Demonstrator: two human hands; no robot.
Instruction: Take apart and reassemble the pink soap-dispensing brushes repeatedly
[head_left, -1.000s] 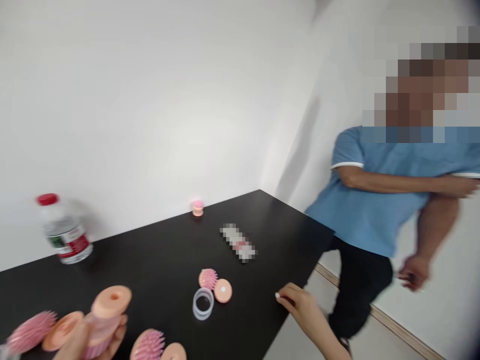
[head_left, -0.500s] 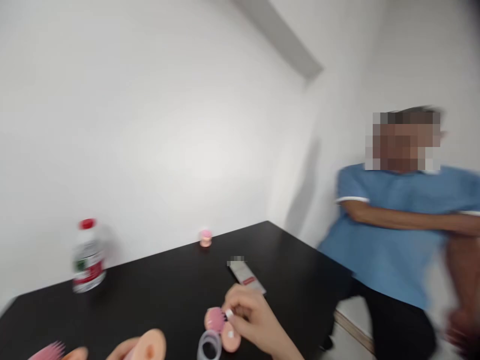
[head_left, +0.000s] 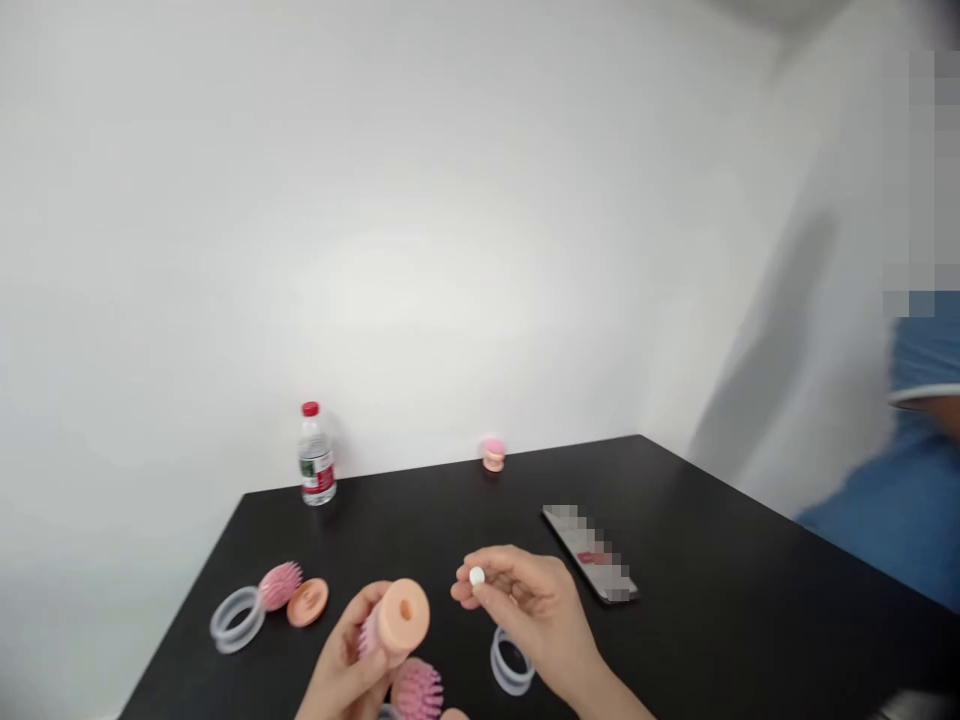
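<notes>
My left hand [head_left: 349, 655] is wrapped round a scalp massage brush [head_left: 405, 615], pink bristles to the left and a peach handle with an oval hole facing me. To its right, my right hand [head_left: 525, 610] pinches a small white round piece [head_left: 477, 576] between thumb and fingers, apart from the brush. Just below the left hand is a pink bristle head [head_left: 418, 690] at the picture's lower edge. A translucent ring [head_left: 512, 662] lies on the table by my right hand, partly hidden by it.
On the black table [head_left: 420, 520] at left are another clear ring [head_left: 237, 620], a pink bristle head [head_left: 280, 586] and a peach disc [head_left: 308, 603]. A red-capped bottle [head_left: 317, 460], a small pink-and-peach brush [head_left: 493, 455] and a phone [head_left: 590, 553] stand or lie farther back. A person in blue [head_left: 892, 500] sits at right.
My view has turned left, so the table and bottle appear farther right. My right hand has moved from the parts on the table towards the brush in my left hand, carrying the white piece.
</notes>
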